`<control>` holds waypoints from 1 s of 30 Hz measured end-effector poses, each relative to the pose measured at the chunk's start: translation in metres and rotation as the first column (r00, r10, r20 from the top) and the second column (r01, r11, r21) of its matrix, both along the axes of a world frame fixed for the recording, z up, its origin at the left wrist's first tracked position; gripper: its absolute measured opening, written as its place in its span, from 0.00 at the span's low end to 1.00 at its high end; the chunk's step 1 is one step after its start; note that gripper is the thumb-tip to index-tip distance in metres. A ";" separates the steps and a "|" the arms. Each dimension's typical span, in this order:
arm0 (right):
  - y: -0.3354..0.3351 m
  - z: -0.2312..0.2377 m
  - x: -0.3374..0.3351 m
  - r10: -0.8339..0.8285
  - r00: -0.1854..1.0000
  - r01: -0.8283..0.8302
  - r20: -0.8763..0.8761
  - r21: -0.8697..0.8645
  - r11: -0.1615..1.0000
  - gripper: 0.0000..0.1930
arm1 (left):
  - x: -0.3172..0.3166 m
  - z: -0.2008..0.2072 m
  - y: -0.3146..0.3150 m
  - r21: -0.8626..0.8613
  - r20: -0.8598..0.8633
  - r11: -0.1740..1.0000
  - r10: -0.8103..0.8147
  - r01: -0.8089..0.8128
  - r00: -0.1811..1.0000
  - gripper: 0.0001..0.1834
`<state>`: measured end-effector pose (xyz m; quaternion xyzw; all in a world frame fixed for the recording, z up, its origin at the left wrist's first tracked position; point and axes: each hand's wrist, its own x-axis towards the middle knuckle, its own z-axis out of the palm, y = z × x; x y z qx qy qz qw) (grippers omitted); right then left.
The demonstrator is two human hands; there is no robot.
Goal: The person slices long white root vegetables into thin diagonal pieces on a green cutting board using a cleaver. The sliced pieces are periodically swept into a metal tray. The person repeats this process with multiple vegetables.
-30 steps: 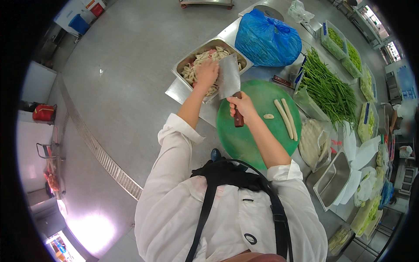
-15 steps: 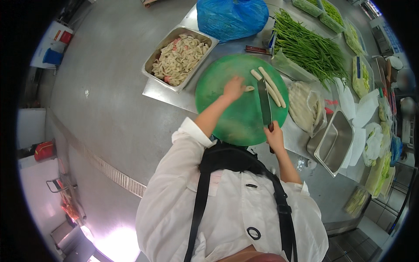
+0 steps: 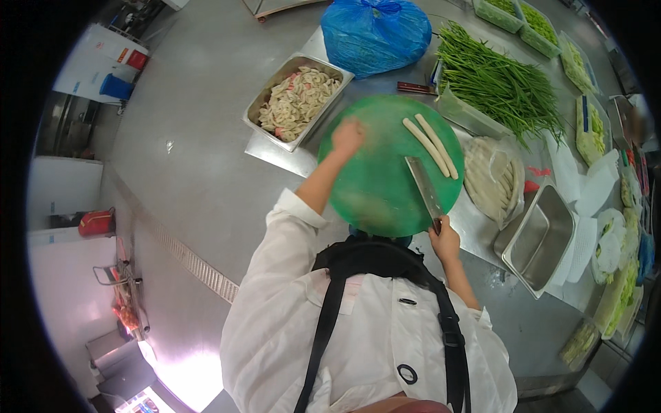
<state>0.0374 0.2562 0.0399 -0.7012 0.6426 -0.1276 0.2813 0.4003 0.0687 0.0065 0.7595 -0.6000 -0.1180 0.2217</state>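
Observation:
On the round green cutting board (image 3: pixel 372 186) lie two long, pale sausage-like sticks (image 3: pixel 430 146), side by side toward the right. My right hand (image 3: pixel 445 238) grips the handle of a cleaver (image 3: pixel 425 187), its broad blade over the board just below the sticks. Over the board's upper left is my left hand (image 3: pixel 349 135), with curled fingers; whether something is inside them is hidden. A steel pan (image 3: pixel 297 141) at the upper left holds many pale oval slices (image 3: pixel 301 101) and a few pinkish pieces.
A tied blue bag (image 3: pixel 375 38) stands behind the board. Long green chives (image 3: pixel 496 79) overfill a tub at the upper right. Right of the board are a clear bag (image 3: pixel 492 180) of pale sticks and a steel pan (image 3: pixel 539 237). A dark-handled tool (image 3: pixel 415 88) lies behind.
My left hand has moved left across the board; the small pale piece beside it no longer shows. The cleaver has drawn back from the sticks toward me.

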 end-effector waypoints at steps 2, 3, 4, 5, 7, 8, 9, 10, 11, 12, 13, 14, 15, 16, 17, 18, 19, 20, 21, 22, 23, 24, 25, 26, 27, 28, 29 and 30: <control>-0.007 0.006 -0.005 0.006 0.999 -0.007 0.047 0.012 1.000 0.18 | 0.053 0.026 -0.006 -0.165 0.024 0.969 0.190 -0.183 0.982 0.15; -0.010 0.009 -0.007 0.004 0.998 -0.006 0.062 0.018 1.000 0.18 | 0.075 0.040 -0.006 -0.230 0.026 0.940 0.267 -0.254 0.963 0.16; -0.013 0.012 -0.008 0.002 0.997 -0.004 0.077 0.024 1.000 0.17 | 0.084 0.052 -0.007 -0.280 0.023 0.911 0.323 -0.304 0.946 0.17; -0.014 0.012 -0.012 -0.011 0.998 0.010 0.065 0.028 1.000 0.17 | 0.079 0.055 -0.009 -0.303 0.030 0.909 0.309 -0.286 0.951 0.19; -0.015 0.013 -0.017 -0.060 0.992 0.056 0.107 0.040 0.998 0.16 | 0.061 0.058 -0.014 -0.319 0.089 0.928 0.233 -0.194 0.969 0.23; -0.017 0.014 -0.018 -0.073 0.989 0.068 0.130 0.044 0.997 0.15 | 0.041 0.051 -0.015 -0.296 0.096 0.950 0.133 -0.099 0.986 0.24; -0.016 0.013 -0.020 -0.106 0.983 0.097 0.152 0.067 0.993 0.15 | 0.019 0.041 -0.020 -0.270 0.091 0.963 0.019 0.006 0.996 0.25; -0.011 0.010 -0.025 -0.144 0.971 0.131 0.193 0.079 0.988 0.14 | -0.004 0.032 -0.023 -0.240 0.077 0.964 -0.095 0.111 0.992 0.27; -0.005 0.007 -0.031 -0.184 0.955 0.167 0.233 0.090 0.982 0.14 | -0.035 0.021 -0.027 -0.188 0.107 0.962 -0.181 0.199 0.978 0.28; 0.000 0.004 -0.036 -0.221 0.937 0.200 0.272 0.102 0.974 0.13 | -0.064 0.009 -0.029 -0.135 0.128 0.950 -0.267 0.283 0.955 0.30; 0.007 0.011 -0.041 -0.238 0.927 0.216 0.291 0.105 0.971 0.13 | -0.091 0.001 -0.033 -0.102 0.168 0.926 -0.345 0.364 0.923 0.30; 0.014 0.011 -0.049 -0.272 0.909 0.244 0.316 0.125 0.962 0.12 | -0.118 -0.006 -0.037 -0.070 0.202 0.892 -0.425 0.446 0.882 0.31; 0.021 0.011 -0.056 -0.305 0.889 0.270 0.342 0.146 0.952 0.11 | -0.141 -0.011 -0.040 -0.052 0.246 0.845 -0.505 0.532 0.827 0.32; 0.026 0.012 -0.063 -0.335 0.868 0.294 0.366 0.165 0.942 0.11 | -0.154 -0.015 -0.043 -0.015 0.290 0.804 -0.565 0.595 0.772 0.32; 0.032 0.013 -0.069 -0.389 0.845 0.331 0.367 0.213 0.919 0.12 | -0.167 -0.016 -0.044 0.023 0.329 0.754 -0.625 0.656 0.708 0.32; 0.037 0.012 -0.074 -0.415 0.831 0.353 0.371 0.226 0.908 0.12 | -0.176 -0.016 -0.047 0.078 0.367 0.715 -0.668 0.695 0.647 0.31; 0.041 0.012 -0.080 -0.440 0.817 0.375 0.373 0.238 0.896 0.11 | -0.183 -0.016 -0.050 0.147 0.381 0.693 -0.698 0.706 0.606 0.30; 0.044 0.009 -0.083 -0.437 0.811 0.383 0.388 0.213 0.899 0.10 | -0.189 -0.013 -0.054 0.216 0.395 0.667 -0.727 0.713 0.561 0.29; 0.045 0.007 -0.086 -0.440 0.804 0.391 0.400 0.203 0.898 0.09 | -0.191 -0.006 -0.058 0.296 0.387 0.657 -0.746 0.693 0.542 0.27; 0.048 0.006 -0.090 -0.445 0.797 0.401 0.409 0.192 0.896 0.09 | -0.188 -0.007 -0.056 0.330 0.379 0.645 -0.759 0.689 0.529 0.27; 0.046 0.007 -0.088 -0.456 0.782 0.411 0.425 0.197 0.890 0.09 | -0.184 -0.008 -0.057 0.365 0.375 0.632 -0.772 0.684 0.513 0.26; 0.045 0.009 -0.087 -0.469 0.770 0.415 0.432 0.218 0.883 0.10 | -0.180 -0.009 -0.058 0.397 0.370 0.618 -0.784 0.679 0.498 0.26; 0.044 0.011 -0.085 -0.482 0.760 0.417 0.436 0.242 0.876 0.10 | -0.171 -0.011 -0.050 0.403 0.358 0.613 -0.789 0.679 0.499 0.26; 0.040 0.015 -0.083 -0.500 0.748 0.417 0.436 0.278 0.865 0.12 | -0.163 -0.012 -0.039 0.382 0.346 0.628 -0.778 0.678 0.525 0.26; 0.036 0.018 -0.080 -0.505 0.745 0.405 0.436 0.305 0.862 0.13 | -0.152 -0.013 -0.028 0.360 0.332 0.644 -0.765 0.675 0.553 0.26; 0.030 0.022 -0.077 -0.504 0.746 0.390 0.435 0.329 0.860 0.13 | -0.142 -0.013 -0.017 0.335 0.317 0.664 -0.747 0.668 0.584 0.26; 0.023 0.025 -0.073 -0.492 0.754 0.365 0.435 0.345 0.865 0.13 | -0.127 -0.017 -0.004 0.309 0.307 0.675 -0.737 0.670 0.602 0.26; 0.021 0.017 -0.070 -0.460 0.773 0.345 0.436 0.318 0.883 0.14 | -0.115 -0.020 0.009 0.283 0.296 0.683 -0.730 0.674 0.616 0.26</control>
